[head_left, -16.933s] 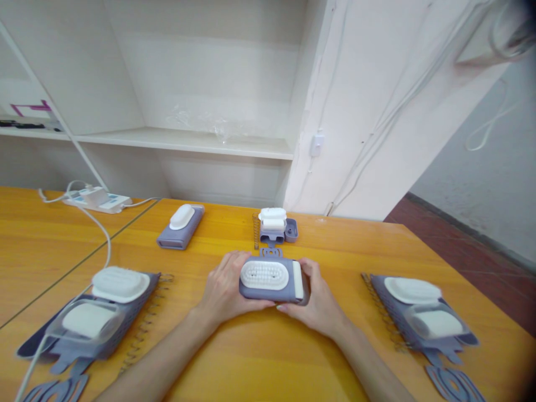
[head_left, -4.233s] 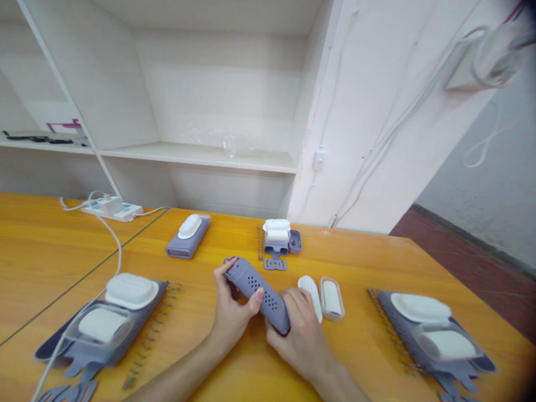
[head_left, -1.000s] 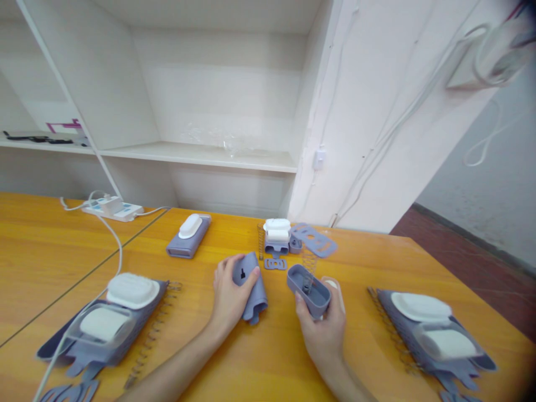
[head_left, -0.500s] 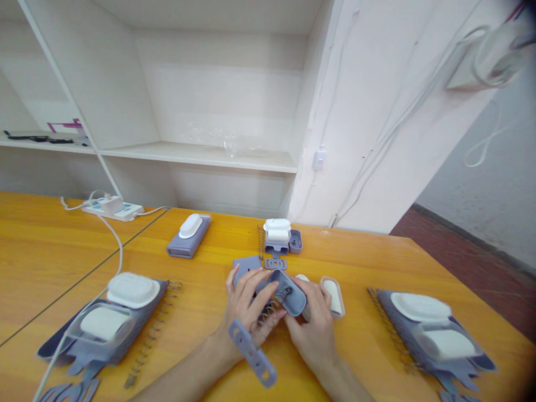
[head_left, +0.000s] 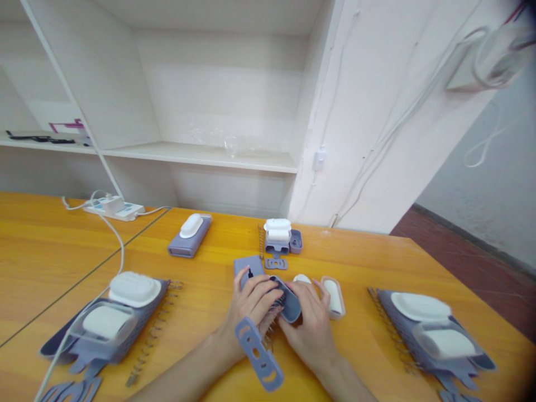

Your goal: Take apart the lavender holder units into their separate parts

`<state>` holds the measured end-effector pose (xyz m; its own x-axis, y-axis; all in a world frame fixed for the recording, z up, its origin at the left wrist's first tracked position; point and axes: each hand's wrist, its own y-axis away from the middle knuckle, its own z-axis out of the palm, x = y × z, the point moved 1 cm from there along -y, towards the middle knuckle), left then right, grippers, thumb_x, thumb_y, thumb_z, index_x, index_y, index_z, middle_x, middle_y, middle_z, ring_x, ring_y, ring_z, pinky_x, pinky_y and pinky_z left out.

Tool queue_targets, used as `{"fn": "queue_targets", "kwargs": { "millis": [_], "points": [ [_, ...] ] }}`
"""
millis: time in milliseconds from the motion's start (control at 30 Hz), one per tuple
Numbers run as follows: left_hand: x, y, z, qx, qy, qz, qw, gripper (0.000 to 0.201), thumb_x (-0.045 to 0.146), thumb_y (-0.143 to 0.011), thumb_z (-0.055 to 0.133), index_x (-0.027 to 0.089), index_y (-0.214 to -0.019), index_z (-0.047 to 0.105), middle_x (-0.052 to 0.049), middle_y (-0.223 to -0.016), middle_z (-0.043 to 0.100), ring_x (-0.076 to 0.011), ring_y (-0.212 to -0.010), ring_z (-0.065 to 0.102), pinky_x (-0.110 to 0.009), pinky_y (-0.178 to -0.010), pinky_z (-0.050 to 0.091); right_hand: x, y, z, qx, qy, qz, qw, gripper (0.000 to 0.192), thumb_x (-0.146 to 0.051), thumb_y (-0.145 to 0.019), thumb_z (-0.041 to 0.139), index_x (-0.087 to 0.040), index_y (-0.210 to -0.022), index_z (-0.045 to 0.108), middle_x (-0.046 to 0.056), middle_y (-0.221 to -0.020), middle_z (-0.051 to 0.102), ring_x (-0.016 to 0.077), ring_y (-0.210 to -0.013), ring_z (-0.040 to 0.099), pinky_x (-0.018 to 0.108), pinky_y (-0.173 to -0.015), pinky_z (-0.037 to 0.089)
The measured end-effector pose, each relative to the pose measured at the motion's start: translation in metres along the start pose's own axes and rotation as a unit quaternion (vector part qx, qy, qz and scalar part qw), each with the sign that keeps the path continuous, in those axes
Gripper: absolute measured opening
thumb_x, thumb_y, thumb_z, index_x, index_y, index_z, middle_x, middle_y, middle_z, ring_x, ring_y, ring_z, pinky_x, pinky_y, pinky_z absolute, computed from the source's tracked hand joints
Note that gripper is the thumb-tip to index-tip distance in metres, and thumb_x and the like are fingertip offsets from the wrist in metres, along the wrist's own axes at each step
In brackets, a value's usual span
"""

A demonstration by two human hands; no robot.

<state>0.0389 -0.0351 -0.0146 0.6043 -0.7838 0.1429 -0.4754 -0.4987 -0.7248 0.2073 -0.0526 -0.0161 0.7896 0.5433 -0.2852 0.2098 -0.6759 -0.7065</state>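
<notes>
My right hand (head_left: 312,318) is closed around a grey-blue, hollow oblong cup (head_left: 292,309), its open side facing up and toward me. My left hand (head_left: 247,307) pinches a metal coil spring (head_left: 270,326) at the cup's mouth. Part of the spring is inside the cup, and the fingers hide much of it. By my left wrist hangs a purple slotted strap (head_left: 260,357); what it attaches to is hidden. Just beyond my left fingers lies a purple case (head_left: 247,265). A white oval piece (head_left: 302,278) and a clear holder with a white roll (head_left: 334,298) lie past my right hand.
Similar part sets lie on the wooden table: one at left (head_left: 106,324), one at right (head_left: 439,329), and a small one (head_left: 277,237) at the back. A purple box with a white lid (head_left: 190,231) and a power strip (head_left: 115,207) stand farther back. A white cable (head_left: 121,251) crosses the left side.
My left fingers have moved over the cup's mouth, and less of the spring shows between hand and cup. The cup has tilted slightly. The strap has swung a little right.
</notes>
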Motion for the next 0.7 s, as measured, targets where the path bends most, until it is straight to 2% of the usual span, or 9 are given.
{"fn": "queue_targets", "kwargs": {
  "millis": [200, 367, 500, 700],
  "points": [
    [0.002, -0.002, 0.000, 0.044, 0.039, -0.004, 0.998, 0.021, 0.016, -0.081, 0.051, 0.023, -0.101, 0.053, -0.004, -0.101, 0.070, -0.0229, -0.112, 0.058, -0.057, -0.113, 0.012, -0.011, -0.002, -0.004, -0.009, -0.007, 0.009, 1.000, 0.028, -0.022, -0.075, 0.060, -0.021, -0.102, 0.052, 0.004, -0.093, 0.064, 0.0215, -0.090, 0.059, 0.048, -0.098, 0.029],
    [0.008, -0.006, -0.006, 0.062, 0.078, -0.024, 0.995, 0.032, 0.010, -0.079, 0.050, 0.023, -0.109, 0.047, -0.002, -0.097, 0.070, -0.0213, -0.110, 0.060, -0.057, -0.111, 0.022, -0.017, -0.003, -0.004, 0.014, -0.006, -0.002, 1.000, 0.027, -0.023, -0.073, 0.062, -0.020, -0.098, 0.053, 0.004, -0.091, 0.063, 0.0218, -0.088, 0.059, 0.050, -0.098, 0.030],
    [0.007, -0.004, -0.004, 0.089, 0.099, -0.018, 0.991, 0.033, 0.010, -0.081, 0.047, 0.022, -0.112, 0.047, -0.003, -0.095, 0.070, -0.0219, -0.109, 0.060, -0.057, -0.109, 0.027, -0.018, -0.002, -0.003, 0.020, -0.004, -0.007, 1.000, 0.028, -0.022, -0.072, 0.062, -0.019, -0.098, 0.052, 0.005, -0.090, 0.063, 0.0224, -0.088, 0.059, 0.052, -0.097, 0.030],
    [0.007, 0.001, -0.004, 0.056, 0.128, -0.048, 0.989, 0.032, 0.008, -0.082, 0.048, 0.021, -0.111, 0.050, -0.005, -0.102, 0.068, -0.0222, -0.115, 0.056, -0.056, -0.109, 0.030, -0.020, -0.002, -0.005, 0.021, 0.004, -0.021, 1.000, 0.027, -0.021, -0.072, 0.061, -0.019, -0.097, 0.051, 0.005, -0.088, 0.063, 0.0231, -0.088, 0.060, 0.053, -0.097, 0.030]
  ]
}}
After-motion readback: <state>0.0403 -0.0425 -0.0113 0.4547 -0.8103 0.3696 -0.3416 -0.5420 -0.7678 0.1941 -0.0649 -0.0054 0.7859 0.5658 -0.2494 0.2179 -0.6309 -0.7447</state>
